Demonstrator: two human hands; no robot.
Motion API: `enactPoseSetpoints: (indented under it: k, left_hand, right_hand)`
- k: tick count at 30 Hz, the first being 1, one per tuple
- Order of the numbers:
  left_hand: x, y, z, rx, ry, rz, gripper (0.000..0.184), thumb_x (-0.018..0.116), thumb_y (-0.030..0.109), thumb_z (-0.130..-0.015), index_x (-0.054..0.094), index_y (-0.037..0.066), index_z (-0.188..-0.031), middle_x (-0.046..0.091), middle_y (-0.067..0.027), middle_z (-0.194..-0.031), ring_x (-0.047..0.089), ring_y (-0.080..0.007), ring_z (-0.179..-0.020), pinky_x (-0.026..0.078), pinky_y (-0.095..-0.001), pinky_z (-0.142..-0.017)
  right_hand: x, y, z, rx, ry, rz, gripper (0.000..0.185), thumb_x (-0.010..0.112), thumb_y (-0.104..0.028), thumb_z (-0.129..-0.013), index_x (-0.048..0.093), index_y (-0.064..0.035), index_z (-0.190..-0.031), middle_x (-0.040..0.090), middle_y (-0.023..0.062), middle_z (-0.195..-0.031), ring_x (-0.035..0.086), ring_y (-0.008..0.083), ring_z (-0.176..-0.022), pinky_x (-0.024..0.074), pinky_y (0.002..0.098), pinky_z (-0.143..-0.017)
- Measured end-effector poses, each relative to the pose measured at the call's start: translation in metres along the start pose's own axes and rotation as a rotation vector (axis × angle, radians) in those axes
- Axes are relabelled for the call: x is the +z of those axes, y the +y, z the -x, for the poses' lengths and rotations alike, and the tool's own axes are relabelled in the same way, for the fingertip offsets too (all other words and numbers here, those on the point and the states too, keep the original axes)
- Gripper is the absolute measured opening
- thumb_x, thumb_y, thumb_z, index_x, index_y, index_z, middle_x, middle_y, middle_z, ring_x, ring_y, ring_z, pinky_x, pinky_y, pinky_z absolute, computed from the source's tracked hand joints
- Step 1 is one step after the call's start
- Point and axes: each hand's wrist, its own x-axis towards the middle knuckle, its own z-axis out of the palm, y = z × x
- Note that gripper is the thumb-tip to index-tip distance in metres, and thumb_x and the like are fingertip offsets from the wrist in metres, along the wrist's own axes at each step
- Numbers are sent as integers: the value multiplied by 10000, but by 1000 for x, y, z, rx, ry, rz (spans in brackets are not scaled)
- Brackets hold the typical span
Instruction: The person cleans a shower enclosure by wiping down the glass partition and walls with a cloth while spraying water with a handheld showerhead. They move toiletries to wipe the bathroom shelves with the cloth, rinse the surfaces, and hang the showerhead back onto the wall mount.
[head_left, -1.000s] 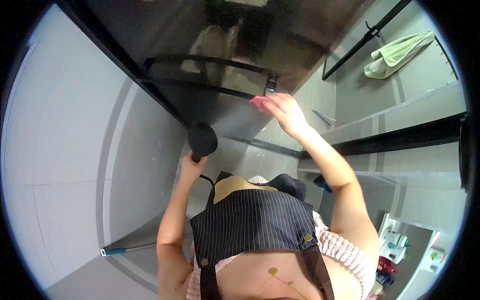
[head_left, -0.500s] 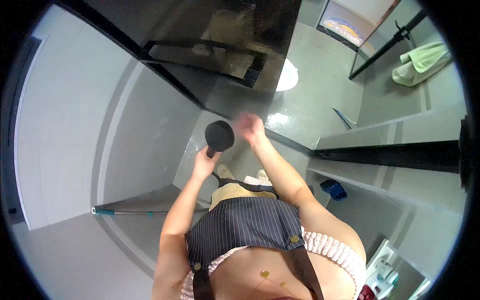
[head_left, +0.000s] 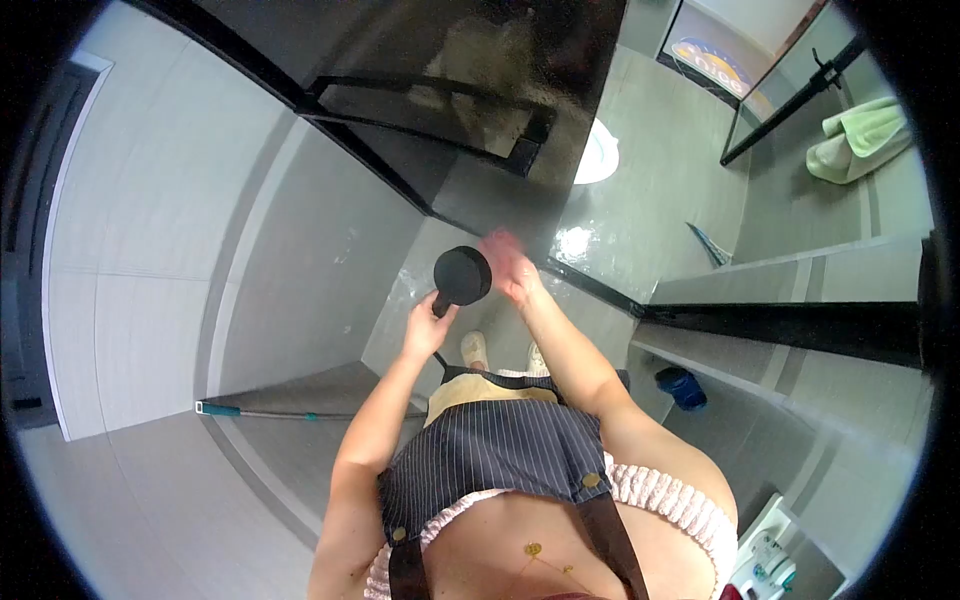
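Note:
My left hand [head_left: 428, 328] is wrapped round the short handle of a black shower head [head_left: 462, 276], whose round back faces up toward me. Just to its right, my right hand [head_left: 521, 280] grips a pink cloth [head_left: 500, 250], smeared by motion. The cloth is close to the lower edge of a dark, glossy glass panel [head_left: 480, 200]. My right fingers are partly hidden by the blur.
A black handle bar [head_left: 420, 125] crosses the glass. Wet grey floor, a white toilet [head_left: 598, 155], a green towel [head_left: 858, 140] and a blue slipper-like item [head_left: 682, 388] lie to the right. A pole with a teal end [head_left: 260, 411] leans at left.
The view has shifted slightly, so everything sits further right. My right hand has moved with the pink cloth, which shows more plainly now. My left hand still holds the shower head.

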Motion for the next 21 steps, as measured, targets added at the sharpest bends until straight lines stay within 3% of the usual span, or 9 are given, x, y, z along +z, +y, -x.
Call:
enactPoseSetpoints:
  k: [1,3,4,6,9,13,15,19,21]
  left_hand:
    - [2,-3,-3,28,2,33,265,719,118,-833,658,14,-1070,685,-128,-823,630,-172,-707,510,-325,-688]
    - [5,-7,-9,61,-2,67,258,720,117,-832,659,12,-1060,680,-126,-808,625,-178,-696,508,-327,-682]
    - [5,-7,-10,72,-6,93,256,722,116,-829,658,9,-1052,679,-132,-803,631,-193,-694,509,-329,-683]
    - [6,-9,-15,84,-20,119,253,725,116,-826,658,6,-1044,677,-138,-797,637,-208,-693,510,-332,-684]
    - [12,-22,-24,165,-10,88,253,728,113,-822,653,3,-1038,669,-161,-788,649,-247,-688,511,-337,-673]
    - [18,-20,-30,144,-29,-29,227,730,110,-812,650,1,-994,658,-183,-792,653,-311,-703,517,-367,-666]
    - [25,-31,-30,162,-43,-16,224,732,114,-808,648,3,-984,656,-188,-792,656,-326,-713,518,-377,-665]
    - [48,-62,-38,109,-119,-109,252,740,139,-794,659,16,-999,674,-197,-854,674,-348,-787,528,-399,-691]
    - [67,-94,-37,109,-135,-112,271,744,156,-790,665,24,-1013,679,-200,-877,676,-356,-811,529,-410,-699]
  right_hand:
    - [-4,0,-3,-7,10,-6,220,600,-93,-950,540,-174,-1146,628,-5,-1068,609,185,-1053,527,289,-898]
    - [-10,-3,-11,0,-73,42,194,593,-90,-955,545,-189,-1115,629,-43,-1005,618,131,-920,537,229,-660]
    - [-9,-6,-8,-8,-68,39,194,593,-90,-955,545,-189,-1115,629,-43,-1005,618,131,-920,537,229,-660]
    - [-7,-12,-2,57,66,152,105,561,-145,-980,541,-183,-1075,601,-48,-945,567,84,-769,434,210,-480]
    - [-28,-5,-17,39,113,307,77,519,-235,-1001,535,-189,-1060,571,-56,-883,487,71,-639,311,218,-410]
    - [-8,-8,-5,13,362,270,117,511,-257,-973,558,-150,-970,556,-41,-817,473,89,-589,312,234,-418]
    - [-19,-9,-2,-109,398,530,174,510,-247,-903,576,-88,-878,553,27,-839,532,154,-765,447,319,-645]
    - [-9,-29,25,-115,614,462,192,492,-245,-877,557,-100,-768,550,23,-741,501,136,-624,387,292,-527]
    - [-39,-46,39,-86,446,718,210,485,-268,-877,531,-111,-745,538,4,-664,444,118,-500,321,282,-433]
